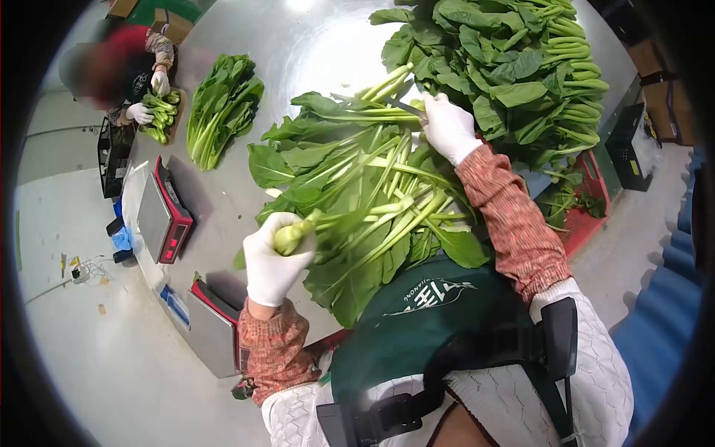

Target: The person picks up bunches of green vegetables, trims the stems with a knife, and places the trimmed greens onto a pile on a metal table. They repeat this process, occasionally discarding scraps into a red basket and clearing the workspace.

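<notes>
Left hand point(277, 257): grip closed round the stem end of a leafy green point(292, 237), at the near-left edge of loose greens point(365, 179) on the table point(298, 52). Right hand point(449, 130): grip round a knife point(405, 109). Stacked greens point(514, 71) just beyond.

Head cam: I looked fwd + down, wide fisheye.
Apron point(372, 354): sat v. close, btm ctr.
Table point(309, 63): lay nr, mid-view.
Co-worker point(123, 63): showed farther off, upper L.

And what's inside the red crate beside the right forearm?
Loose green leaves and stems show inside the red crate. Anything beneath them is covered, so I can't tell how deep they go.
</notes>
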Demonstrator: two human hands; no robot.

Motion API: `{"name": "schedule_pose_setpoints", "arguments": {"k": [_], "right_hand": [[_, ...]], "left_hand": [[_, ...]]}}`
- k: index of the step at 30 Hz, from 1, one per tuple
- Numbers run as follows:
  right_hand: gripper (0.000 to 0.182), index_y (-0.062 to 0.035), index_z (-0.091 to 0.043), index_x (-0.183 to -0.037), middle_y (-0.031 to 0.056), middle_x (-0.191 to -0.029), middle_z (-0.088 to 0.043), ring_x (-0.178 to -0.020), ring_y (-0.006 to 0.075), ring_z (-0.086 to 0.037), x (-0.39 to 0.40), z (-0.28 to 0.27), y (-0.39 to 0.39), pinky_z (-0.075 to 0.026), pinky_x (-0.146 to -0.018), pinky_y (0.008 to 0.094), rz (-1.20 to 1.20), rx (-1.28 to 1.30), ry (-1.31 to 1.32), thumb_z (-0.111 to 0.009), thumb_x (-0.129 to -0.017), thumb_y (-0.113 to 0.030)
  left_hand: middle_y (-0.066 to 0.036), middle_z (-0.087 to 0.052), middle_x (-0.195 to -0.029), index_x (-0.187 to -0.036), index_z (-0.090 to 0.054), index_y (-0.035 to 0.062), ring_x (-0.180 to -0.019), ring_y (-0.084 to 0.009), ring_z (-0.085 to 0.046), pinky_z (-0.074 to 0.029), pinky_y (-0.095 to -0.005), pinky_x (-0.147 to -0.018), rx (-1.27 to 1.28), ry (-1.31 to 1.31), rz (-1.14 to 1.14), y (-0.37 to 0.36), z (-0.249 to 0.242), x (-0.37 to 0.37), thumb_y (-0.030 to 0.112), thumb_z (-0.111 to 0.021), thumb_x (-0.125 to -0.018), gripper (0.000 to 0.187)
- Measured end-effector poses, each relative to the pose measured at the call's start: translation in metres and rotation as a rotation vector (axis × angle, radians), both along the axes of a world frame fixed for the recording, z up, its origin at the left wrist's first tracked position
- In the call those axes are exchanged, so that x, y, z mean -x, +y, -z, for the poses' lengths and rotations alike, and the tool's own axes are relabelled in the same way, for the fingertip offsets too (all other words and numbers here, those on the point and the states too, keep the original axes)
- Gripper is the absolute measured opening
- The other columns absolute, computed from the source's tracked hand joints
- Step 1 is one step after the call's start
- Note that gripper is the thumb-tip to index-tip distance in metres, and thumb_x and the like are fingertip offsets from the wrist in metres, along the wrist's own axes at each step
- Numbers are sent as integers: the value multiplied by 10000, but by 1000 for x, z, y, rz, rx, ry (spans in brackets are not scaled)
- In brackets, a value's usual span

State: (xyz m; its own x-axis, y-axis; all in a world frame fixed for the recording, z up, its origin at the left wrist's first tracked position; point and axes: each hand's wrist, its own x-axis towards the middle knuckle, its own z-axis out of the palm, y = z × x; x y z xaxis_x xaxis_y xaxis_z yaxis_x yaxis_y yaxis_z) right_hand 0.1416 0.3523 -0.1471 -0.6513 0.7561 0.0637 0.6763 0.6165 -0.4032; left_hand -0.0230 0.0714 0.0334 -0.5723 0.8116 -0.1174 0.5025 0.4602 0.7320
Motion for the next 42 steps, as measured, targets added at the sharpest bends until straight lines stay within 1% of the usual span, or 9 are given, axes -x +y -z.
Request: {"name": "schedule_pose_setpoints", "arguments": {"k": [4, 7, 11, 14, 19, 26, 32, 38, 42], "right_hand": [[203, -37, -658, -944, 179, -971, -653, -827, 373, -674, -7, 12, 6, -537, -727, 468, -62, 37, -55, -681, -806, -185], [268, -33, -712, -916, 82, -772, -661, -657, 203, -570, -17, -28, 0, -452, -652, 343, -90, 429, 224, -773, -795, -265], [269, 19, -703, -950, -55, -760, -575, -697, 48, -467, -31, -66, -11, -394, -652, 237, -133, 864, 452, -712, -891, -244], [332, -1, -722, -1028, 55, -891, -693, -798, 113, -587, -44, -68, -15, -476, -752, 288, -158, 1006, 523, -719, -883, -300], [344, -20, -706, -1067, 28, -909, -692, -805, 95, -587, -52, -72, -22, -476, -751, 240, -5, 1227, 428, -726, -878, -307], [378, -7, -693, -1119, 111, -997, -730, -849, 147, -657, -31, -62, -31, -505, -795, 296, -621, 848, 216, -747, -853, -270], [392, -162, -623, -1254, 152, -1090, -656, -1009, 334, -639, 60, -20, 37, -517, -854, 426, 4, 125, 371, -562, -867, -158], [195, -161, -625, -1067, 158, -1032, -613, -974, 361, -638, 77, 12, 61, -511, -825, 485, 25, 136, -5, -548, -891, -198], [404, -143, -593, -1204, 166, -1106, -602, -987, 348, -640, 60, 0, 31, -516, -865, 447, -54, 132, 39, -664, -812, -213]], "left_hand": [[-4, -642, -753, -903, -643, 19, -703, -44, -550, -486, -222, -675, -45, -97, -81, -5, -2, -4, 40, -744, -732, 199], [2, -645, -767, -908, -646, 18, -714, -48, -552, -487, -226, -688, -90, -124, -104, -12, 1, -6, 37, -738, -731, 200], [1, -653, -790, -936, -659, 13, -731, -48, -557, -489, -229, -708, -156, -121, -85, -8, 4, -14, 29, -750, -735, 222], [8, -657, -809, -932, -667, 11, -748, -45, -561, -490, -228, -718, -175, -125, -125, -7, 1, -18, 9, -749, -750, 200], [6, -655, -806, -918, -669, 10, -750, -49, -565, -490, -226, -712, -165, -27, -150, -14, -6, -13, 1, -747, -753, 183], [26, -607, -822, -984, -646, 10, -709, -28, -517, -449, -192, -643, -250, 15, -272, -26, -25, 3, -113, -675, -725, 288], [24, -620, -864, -978, -650, 8, -764, -45, -534, -459, -204, -721, -249, 29, -291, -27, -19, 17, -96, -688, -735, 267], [9, -632, -868, -985, -658, 3, -781, -55, -547, -471, -213, -737, -203, 89, -267, -31, -10, 24, -80, -700, -738, 264], [5, -642, -849, -983, -661, -1, -771, -56, -556, -476, -210, -729, -227, 39, -297, -33, -1, 26, -73, -707, -732, 265]]}}
